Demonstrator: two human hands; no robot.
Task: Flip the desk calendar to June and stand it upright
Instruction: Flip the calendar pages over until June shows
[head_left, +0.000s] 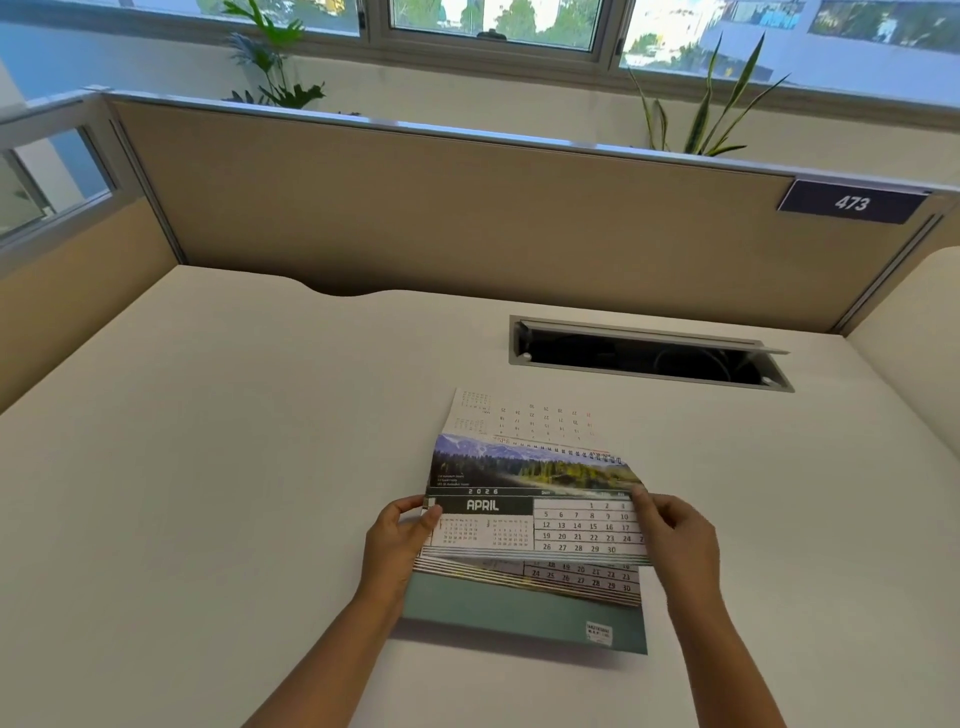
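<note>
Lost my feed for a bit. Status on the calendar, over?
Both hands on the desk calendar: left hand pinching its left edge, right hand pinching the April page at right. Calendar lying flat, showing April, not June. Desk around it unobstructed.

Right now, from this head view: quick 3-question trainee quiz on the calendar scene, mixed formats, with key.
1. True or false: the desk calendar already stands upright on the desk.
2. Which month heads the page pinched between the left hand and the right hand? A) June B) April C) May
3. Fill in: the dark plate on the partition reads ___.

Key:
1. False. It lies flat, with pages fanned open.
2. B. The header reads APRIL, so June is not yet showing.
3. 473
</note>
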